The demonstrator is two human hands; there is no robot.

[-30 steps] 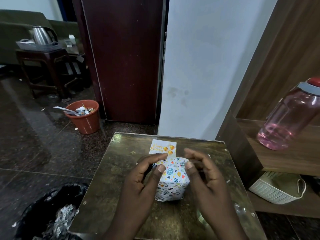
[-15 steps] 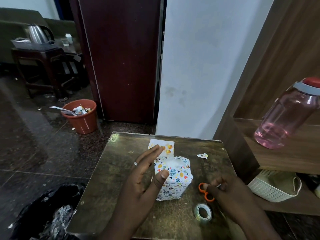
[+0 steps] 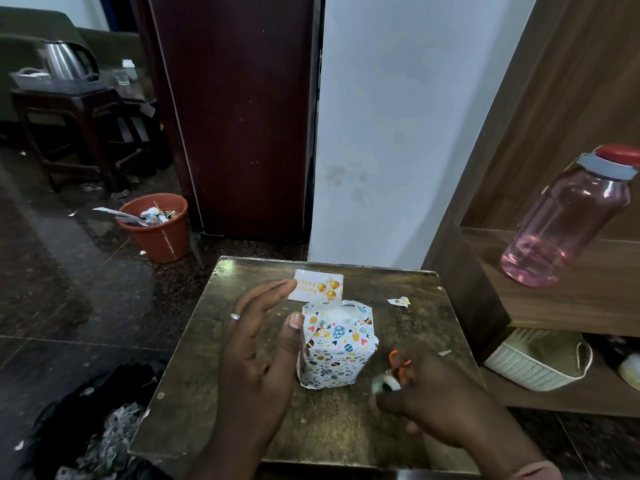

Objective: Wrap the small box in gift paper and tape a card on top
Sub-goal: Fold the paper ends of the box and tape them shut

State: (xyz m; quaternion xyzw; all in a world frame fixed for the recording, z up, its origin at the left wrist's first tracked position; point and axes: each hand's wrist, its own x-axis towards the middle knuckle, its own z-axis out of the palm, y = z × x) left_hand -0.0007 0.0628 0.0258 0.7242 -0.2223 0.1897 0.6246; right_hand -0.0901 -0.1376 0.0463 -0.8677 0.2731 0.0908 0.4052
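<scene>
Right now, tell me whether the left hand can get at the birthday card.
Probably yes. The left hand is open beside the wrapped box, and its fingers already reach the card's near edge. The card lies flat on the table behind the box, with nothing between.

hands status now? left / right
Left hand: open, thumb touching the wrapped box.
Right hand: closed on the tape roll, over the orange scissors.
</scene>
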